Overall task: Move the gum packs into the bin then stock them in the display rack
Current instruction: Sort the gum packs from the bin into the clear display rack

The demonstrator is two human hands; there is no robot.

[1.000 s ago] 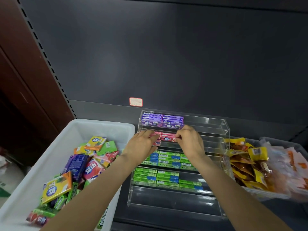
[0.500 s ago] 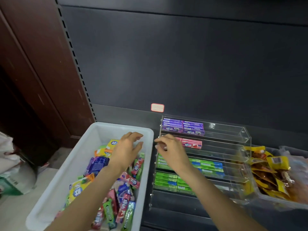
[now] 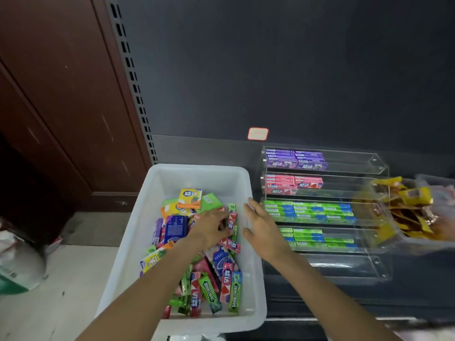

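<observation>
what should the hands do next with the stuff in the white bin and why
Probably close the left hand on a red-and-pink stick gum pack under its fingers in the white plastic bin. The pink row of the clear acrylic display rack has free room to its right, and the right hand hovers open, holding nothing.

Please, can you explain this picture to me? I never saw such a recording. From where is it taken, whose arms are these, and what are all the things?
The picture comes from a camera worn on a person's head, looking forward and down, so the two arms are that person's own. The left hand reaches into a white bin full of mixed gum packs, its fingers curled among them; whether it already holds one is not clear. The right hand hovers open by the bin's right rim, holding nothing. To the right stands a clear display rack with purple, pink and green gum in separate tiers; its lowest tier looks empty. Further right lies a tray of yellow snack packets.
</observation>
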